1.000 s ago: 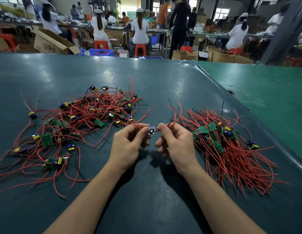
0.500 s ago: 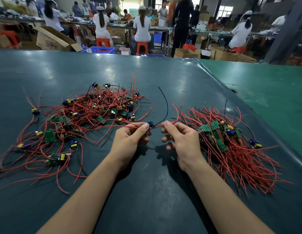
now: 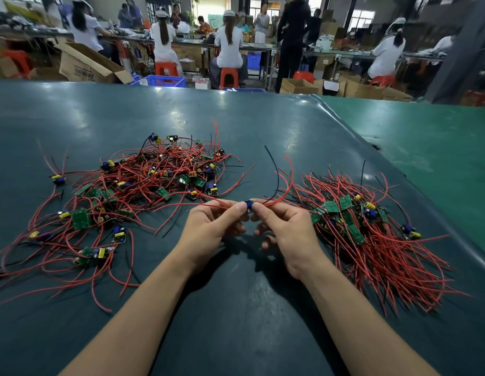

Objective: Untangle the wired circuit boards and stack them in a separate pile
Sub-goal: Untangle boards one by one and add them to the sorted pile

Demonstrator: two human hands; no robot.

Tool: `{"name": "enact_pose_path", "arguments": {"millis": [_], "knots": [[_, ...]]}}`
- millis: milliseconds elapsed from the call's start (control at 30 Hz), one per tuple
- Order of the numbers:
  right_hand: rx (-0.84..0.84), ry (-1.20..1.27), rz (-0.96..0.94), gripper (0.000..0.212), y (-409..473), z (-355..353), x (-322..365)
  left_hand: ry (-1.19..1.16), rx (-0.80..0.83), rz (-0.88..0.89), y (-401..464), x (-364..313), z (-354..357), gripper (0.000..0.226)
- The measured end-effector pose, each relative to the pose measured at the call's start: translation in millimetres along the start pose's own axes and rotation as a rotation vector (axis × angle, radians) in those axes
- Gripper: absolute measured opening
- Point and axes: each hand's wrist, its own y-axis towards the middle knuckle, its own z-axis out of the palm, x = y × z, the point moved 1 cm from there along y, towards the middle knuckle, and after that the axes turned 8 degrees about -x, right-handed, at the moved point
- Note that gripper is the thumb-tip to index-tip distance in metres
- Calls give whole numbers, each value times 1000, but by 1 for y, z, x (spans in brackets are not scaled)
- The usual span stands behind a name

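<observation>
- Now the left hand [image 3: 212,222] and right hand [image 3: 286,229] sit closer together than half a second ago, both pinching one small blue-capped circuit board [image 3: 248,205] between fingertips.
- Its thin black wire [image 3: 273,169] and red wire [image 3: 289,176] arc up beyond the grip.
- Left of the grip sprawls the tangled heap [image 3: 122,196]; right lies the combed pile [image 3: 371,234], on a smooth, glossy dark-green table [image 3: 235,308].

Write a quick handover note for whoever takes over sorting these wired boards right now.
Left hand and right hand pinch one small wired board between them, above the table; its wires arc up and to the right.
Tangled pile lies to the left, loose and spread out.
Sorted pile lies to the right, wires roughly aligned.
Done: a good share already moved across.
Left: place the held board on the sorted pile, then work through the tangle.
</observation>
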Motion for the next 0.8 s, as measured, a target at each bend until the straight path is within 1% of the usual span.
{"name": "enact_pose_path", "arguments": {"millis": [100,233,300,367,467,567,667,733,800], "knots": [[-12,-48,-18,11,0,-2,0,72,62,15,-1,-1,-1,25],[-22,-44,-13,9,2,-5,0,75,75,22,-1,-2,-1,21],[-83,-18,-19,12,3,-3,0,83,73,34,-2,-1,0,17],[-185,54,-45,16,7,-5,4,107,58,53,-2,-2,1,14],[-305,191,-72,21,13,-9,9,72,27,48,0,-3,1,19],[-324,238,-106,27,12,-7,9,-17,10,22,2,-3,1,30],[-335,249,-123,29,11,-6,8,-34,22,11,2,-3,1,24],[-328,251,-119,26,12,-7,7,-24,38,6,2,-3,-1,20],[-308,250,-98,17,13,-8,6,-20,45,6,3,0,-3,25]]}}
